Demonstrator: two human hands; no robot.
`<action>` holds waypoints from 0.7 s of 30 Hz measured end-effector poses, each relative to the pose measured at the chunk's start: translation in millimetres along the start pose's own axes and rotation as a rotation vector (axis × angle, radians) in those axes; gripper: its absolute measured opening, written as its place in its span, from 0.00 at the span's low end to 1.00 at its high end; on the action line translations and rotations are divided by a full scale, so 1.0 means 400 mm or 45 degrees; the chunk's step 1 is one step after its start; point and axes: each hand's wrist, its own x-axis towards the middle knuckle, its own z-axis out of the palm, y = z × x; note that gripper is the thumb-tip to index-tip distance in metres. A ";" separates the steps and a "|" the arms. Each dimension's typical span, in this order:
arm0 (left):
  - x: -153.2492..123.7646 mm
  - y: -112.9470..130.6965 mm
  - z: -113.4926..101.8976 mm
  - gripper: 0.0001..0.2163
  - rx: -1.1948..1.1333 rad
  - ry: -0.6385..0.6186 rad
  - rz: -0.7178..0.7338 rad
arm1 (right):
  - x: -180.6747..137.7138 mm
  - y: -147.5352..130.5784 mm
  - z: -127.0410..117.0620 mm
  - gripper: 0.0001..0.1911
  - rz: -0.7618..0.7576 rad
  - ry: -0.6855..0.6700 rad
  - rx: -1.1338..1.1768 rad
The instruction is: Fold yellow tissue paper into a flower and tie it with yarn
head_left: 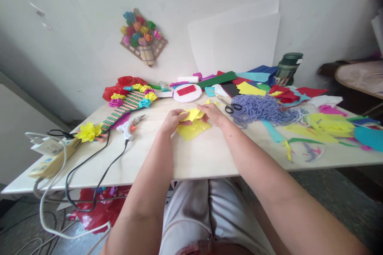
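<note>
My left hand and my right hand meet over the middle of the table. Between them they pinch a piece of yellow crepe paper, the left at its left end and the right at its right. More yellow paper lies on the tabletop just below my fingers. Behind my hands is a white round disc with a purple edge and a red rectangle on it. Black-handled scissors lie right of my right hand.
Left of my arms are a glue gun with its cord, a power strip, and a striped craft piece with paper flowers. Purple yarn, coloured paper scraps and a dark green bottle occupy the right side.
</note>
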 end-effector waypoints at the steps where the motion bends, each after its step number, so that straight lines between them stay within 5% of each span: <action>1: 0.000 0.000 0.000 0.13 0.004 -0.003 0.002 | 0.000 0.001 0.000 0.19 0.005 -0.005 -0.032; 10: 0.000 0.000 0.002 0.14 0.068 -0.004 0.005 | 0.010 0.016 0.003 0.18 -0.033 0.061 -0.106; 21: 0.001 -0.002 0.001 0.14 0.050 -0.015 0.017 | 0.005 0.013 0.004 0.15 0.014 -0.087 -0.101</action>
